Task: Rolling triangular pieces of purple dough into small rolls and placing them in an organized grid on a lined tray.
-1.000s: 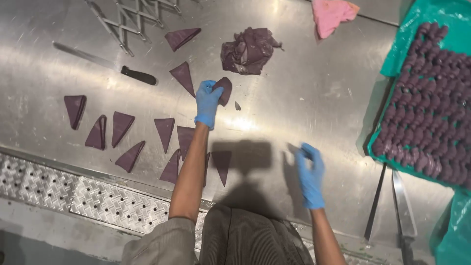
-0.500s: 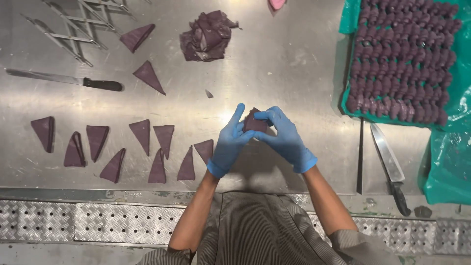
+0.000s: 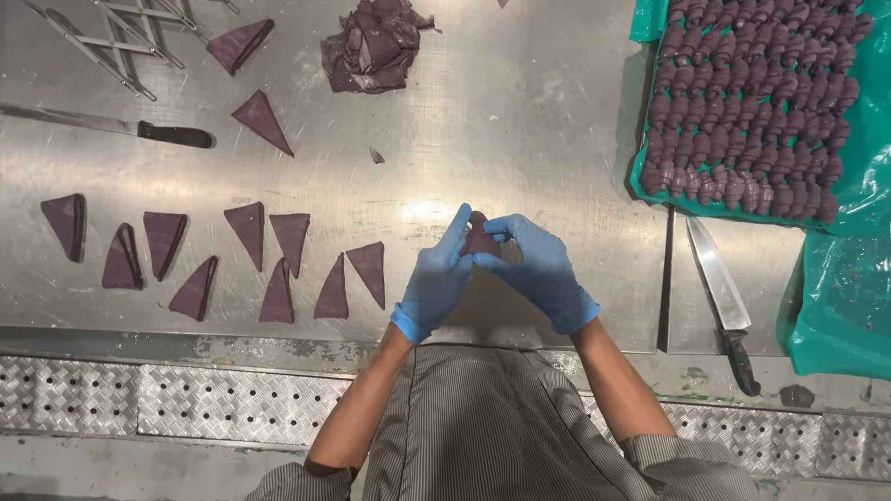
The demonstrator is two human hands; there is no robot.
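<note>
Both hands wear blue gloves and meet over the steel table (image 3: pixel 520 121). My left hand (image 3: pixel 438 274) and my right hand (image 3: pixel 538 269) pinch one small purple dough piece (image 3: pixel 479 237) between their fingertips, partly hidden by the fingers. To the left lies a row of several flat purple dough triangles (image 3: pixel 251 232). Two more triangles (image 3: pixel 262 121) lie farther back, near a crumpled lump of purple dough scraps (image 3: pixel 373 46).
A black-handled knife (image 3: pixel 139 130) and a metal expanding cutter (image 3: pixel 102 37) lie at the back left. A second knife (image 3: pixel 722 301) rests right of my hands. A green-lined tray (image 3: pixel 835 213) holds several rows of rolled purple pieces (image 3: pixel 752 93). Perforated metal edging (image 3: pixel 186 404) runs along the front.
One second ago my left hand reached to a triangle while my right hung apart. Both hands have since come together on the dough piece near the table's front.
</note>
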